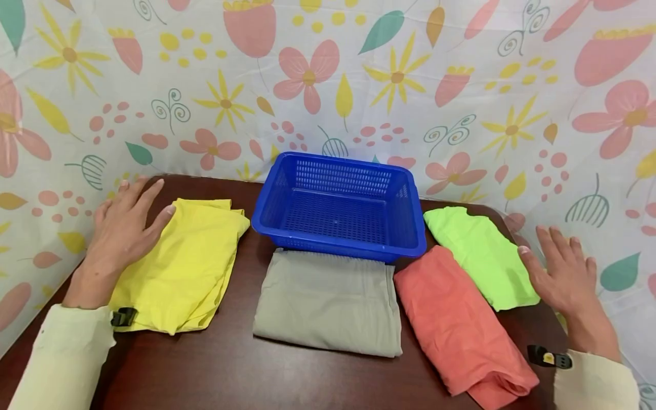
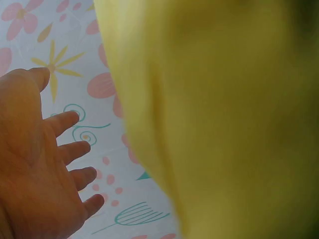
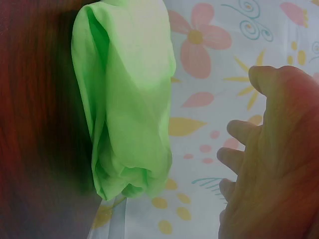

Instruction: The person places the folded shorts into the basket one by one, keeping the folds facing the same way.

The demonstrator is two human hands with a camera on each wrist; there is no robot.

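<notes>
Yellow cloth (image 1: 179,267) (folded, creased); green cloth (image 1: 482,256), rumpled; left hand (image 1: 123,228), right hand (image 1: 564,276) spread.

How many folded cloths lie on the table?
4: yellow cloth on the left, gray cloth before the blue basket, coral cloth right of gray, green cloth beyond coral. Any underneath would be hidden.

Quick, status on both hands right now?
Left hand: open, holding nothing, nearest the yellow cloth.
Right hand: open, holding nothing, nearest the bright green cloth.

Dark brown table (image 1: 205,370), faintly glossy — behind it, white floral backdrop (image 1: 359,97) — pink, yellow, teal print
</notes>
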